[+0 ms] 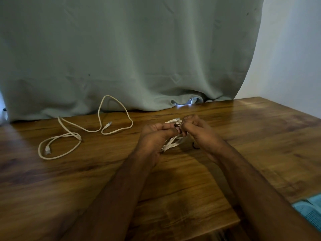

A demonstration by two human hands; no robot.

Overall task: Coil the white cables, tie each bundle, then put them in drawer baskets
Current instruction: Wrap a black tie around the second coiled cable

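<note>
Head view: left hand (152,134) and right hand (196,131) pinch a coiled white cable (171,144) with curled fingers; a loose cable (78,134) lies at 9 o'clock.

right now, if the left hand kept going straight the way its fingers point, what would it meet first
The left hand points right, across the coiled white cable it holds, so it would most likely meet the right hand first. The fingertips already look nearly touching around a small dark tie, though depth is unclear.
</note>
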